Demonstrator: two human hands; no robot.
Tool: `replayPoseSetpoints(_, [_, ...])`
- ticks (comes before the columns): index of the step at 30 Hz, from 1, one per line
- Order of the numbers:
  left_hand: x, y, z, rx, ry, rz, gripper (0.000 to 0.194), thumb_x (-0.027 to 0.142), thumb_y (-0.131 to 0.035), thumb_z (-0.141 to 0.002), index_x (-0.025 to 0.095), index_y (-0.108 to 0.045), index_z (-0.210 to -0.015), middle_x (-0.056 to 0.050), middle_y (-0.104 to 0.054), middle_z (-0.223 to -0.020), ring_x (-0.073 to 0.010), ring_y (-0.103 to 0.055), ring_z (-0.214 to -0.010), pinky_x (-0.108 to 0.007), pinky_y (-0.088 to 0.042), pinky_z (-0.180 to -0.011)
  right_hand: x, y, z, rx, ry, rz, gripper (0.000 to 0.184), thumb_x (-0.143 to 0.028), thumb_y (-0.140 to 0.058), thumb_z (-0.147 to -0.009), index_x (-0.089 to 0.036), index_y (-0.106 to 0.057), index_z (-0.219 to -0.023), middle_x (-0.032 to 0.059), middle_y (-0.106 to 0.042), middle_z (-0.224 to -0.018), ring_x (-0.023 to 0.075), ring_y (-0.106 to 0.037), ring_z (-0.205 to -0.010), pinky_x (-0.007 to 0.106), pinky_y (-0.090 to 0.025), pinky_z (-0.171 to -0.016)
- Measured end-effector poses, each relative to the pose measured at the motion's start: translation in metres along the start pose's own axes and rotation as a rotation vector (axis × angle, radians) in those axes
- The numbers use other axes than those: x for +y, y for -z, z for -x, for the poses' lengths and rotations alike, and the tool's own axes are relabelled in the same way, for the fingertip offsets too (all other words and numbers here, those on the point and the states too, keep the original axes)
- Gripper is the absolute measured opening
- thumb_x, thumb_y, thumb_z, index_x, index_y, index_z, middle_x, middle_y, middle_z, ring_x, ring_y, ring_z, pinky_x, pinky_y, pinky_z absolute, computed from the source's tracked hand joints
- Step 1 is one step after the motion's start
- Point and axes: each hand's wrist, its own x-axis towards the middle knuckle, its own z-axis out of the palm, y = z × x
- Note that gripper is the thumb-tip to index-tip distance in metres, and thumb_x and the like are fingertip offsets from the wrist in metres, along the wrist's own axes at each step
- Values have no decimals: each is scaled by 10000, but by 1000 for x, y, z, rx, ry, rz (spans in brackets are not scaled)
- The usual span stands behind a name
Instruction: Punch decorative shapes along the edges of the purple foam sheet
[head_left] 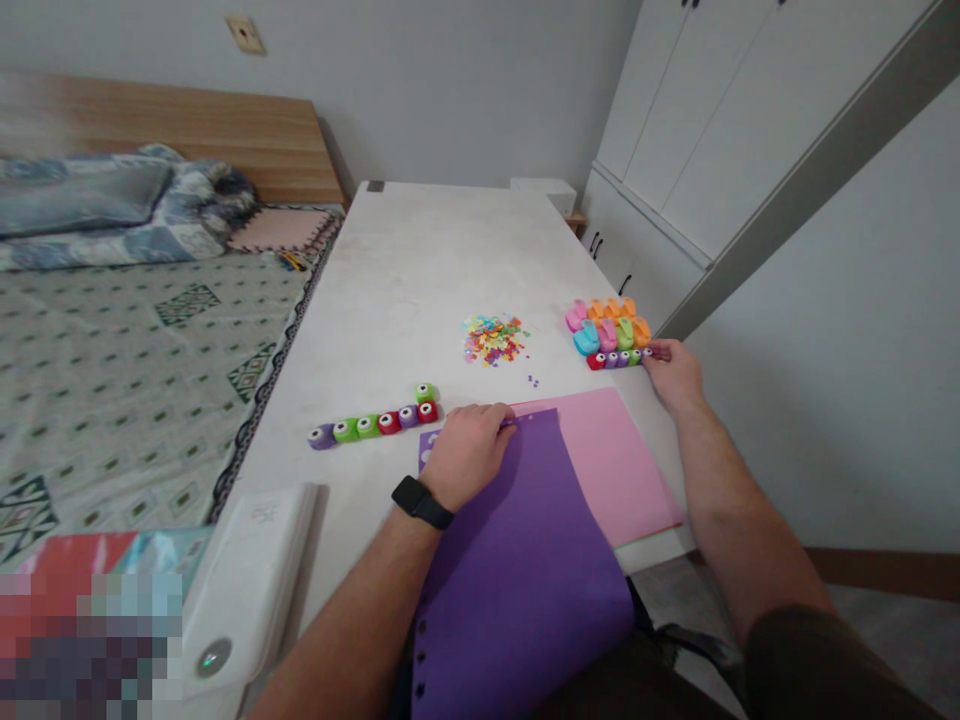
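Note:
My left hand (472, 450), with a dark watch on its wrist, has its fingers closed on the top edge of a sheet of purple paper (517, 570). Punched holes run along the sheet's left and top edges, and its lower end hangs past the table edge toward my lap. At the right, the fingertips of my right hand (675, 372) close around the end punch (647, 354) of a row of small craft punches (611, 360). Part of that punch is hidden by the fingers. Pink paper (611, 460) lies under the purple sheet.
Larger coloured punches (609, 325) stand behind the small row. A heap of paper confetti (495, 340) lies mid-table. More small punches (367, 427) line up left of my left hand. A white device (251, 590) sits at the table's near left corner, beside a bed (150, 370).

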Motion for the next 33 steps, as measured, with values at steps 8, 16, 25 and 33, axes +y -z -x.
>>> replayPoseSetpoints(8, [-1,-1,0,10,-15,1,198,274,-518,-1009,206,-683,-1096,-77,-753,-1015,-238,-687,-960,-374,-501,-898,1,-4,0,-14,12,-18,355,-275,-683,-765,-179,-716,-1105,109,-771,-1050,231,-700,-897,395,-551,-860])
replayPoseSetpoints(16, [-2,-2,1,22,-22,6,197,273,-521,-1008,208,-680,-1104,-81,-749,-1016,-240,-685,-964,-378,-496,-899,-9,-2,6,-30,34,-8,339,-272,-689,-763,-179,-712,-1088,100,-771,-1017,228,-705,-864,388,-554,-833])
replayPoseSetpoints(25, [-1,-1,0,10,-22,1,197,277,-520,-1009,204,-680,-1100,-76,-749,-1011,-239,-685,-964,-373,-494,-896,-13,-1,8,-38,43,26,351,-268,-687,-761,-178,-706,-1100,107,-770,-1038,237,-702,-880,410,-538,-886])
replayPoseSetpoints(33, [-1,0,0,4,-17,2,196,279,-517,-1012,204,-680,-1093,-73,-751,-1013,-239,-687,-965,-377,-494,-897,-9,-4,6,-34,43,13,376,-261,-684,-751,-169,-701,-1115,106,-773,-1044,239,-711,-892,396,-549,-845])
